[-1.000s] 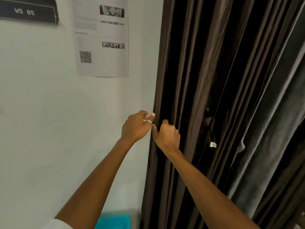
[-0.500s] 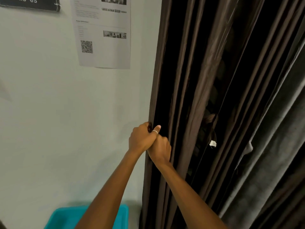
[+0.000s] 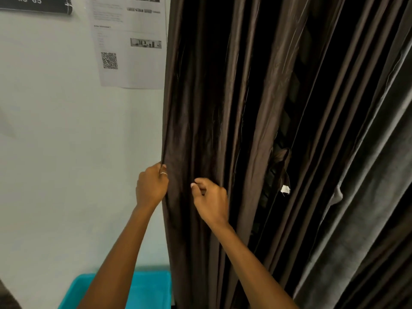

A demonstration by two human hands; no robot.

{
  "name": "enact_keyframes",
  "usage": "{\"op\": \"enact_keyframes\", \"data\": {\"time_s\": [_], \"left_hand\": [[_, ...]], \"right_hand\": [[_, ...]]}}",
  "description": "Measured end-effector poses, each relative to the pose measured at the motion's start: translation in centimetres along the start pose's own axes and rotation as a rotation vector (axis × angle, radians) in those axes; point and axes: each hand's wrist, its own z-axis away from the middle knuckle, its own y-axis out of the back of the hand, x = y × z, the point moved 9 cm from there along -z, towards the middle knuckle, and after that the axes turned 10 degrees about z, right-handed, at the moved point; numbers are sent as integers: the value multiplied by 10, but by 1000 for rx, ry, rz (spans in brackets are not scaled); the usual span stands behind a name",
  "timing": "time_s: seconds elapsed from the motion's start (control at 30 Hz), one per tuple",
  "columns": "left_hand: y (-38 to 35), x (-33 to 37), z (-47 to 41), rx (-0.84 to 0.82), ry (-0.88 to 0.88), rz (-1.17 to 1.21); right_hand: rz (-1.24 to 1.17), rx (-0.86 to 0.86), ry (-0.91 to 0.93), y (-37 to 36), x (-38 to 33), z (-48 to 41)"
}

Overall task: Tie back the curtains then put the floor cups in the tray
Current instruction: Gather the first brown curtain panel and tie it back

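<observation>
A dark brown pleated curtain (image 3: 223, 108) hangs from the top of the view down past the bottom, right of a pale wall. My left hand (image 3: 151, 186) grips the curtain's left edge at mid height, a ring on one finger. My right hand (image 3: 211, 201) is a little to the right and lower, fingers curled in front of the folds; whether it pinches fabric is unclear. A turquoise tray (image 3: 147, 288) lies low by the wall, partly behind my left forearm. No cups are in view.
A printed sheet with a QR code (image 3: 129, 47) and a black sign (image 3: 35, 3) hang on the wall at upper left. A grey curtain (image 3: 367, 197) hangs at the right. A small white tag (image 3: 285, 189) shows among the folds.
My hands were pressed together at the curtain's edge; now the right hand has moved right and down, away from the left. The view has tilted down, showing more of the tray.
</observation>
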Motion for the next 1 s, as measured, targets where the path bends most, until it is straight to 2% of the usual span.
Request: {"op": "enact_keyframes", "data": {"time_s": [0.17, 0.23, 0.3, 0.4, 0.53, 0.7, 0.83, 1.0], "left_hand": [[14, -6, -4, 5, 16, 2], [18, -5, -4, 7, 6, -18], [18, -4, -2, 3, 3, -29], [16, -2, 0, -2, 9, -24], [14, 1, 3, -10, -10, -38], [4, 1, 7, -22, 1, -47], [-11, 16, 17, -72, -33, -63], [-24, 31, 27, -110, -56, 10]], "right_hand": [[4, 473, 47, 80, -24, -13], [24, 563, 57, 100, -31, -25], [35, 528, 34, 103, -32, -37], [48, 364, -17, 88, -24, -46], [208, 198, -40, 67, -4, -39], [264, 255, 81, 55, -11, -3], [255, 158, 1, 35, -13, -3], [271, 84, 90, 7, -37, 1]]}}
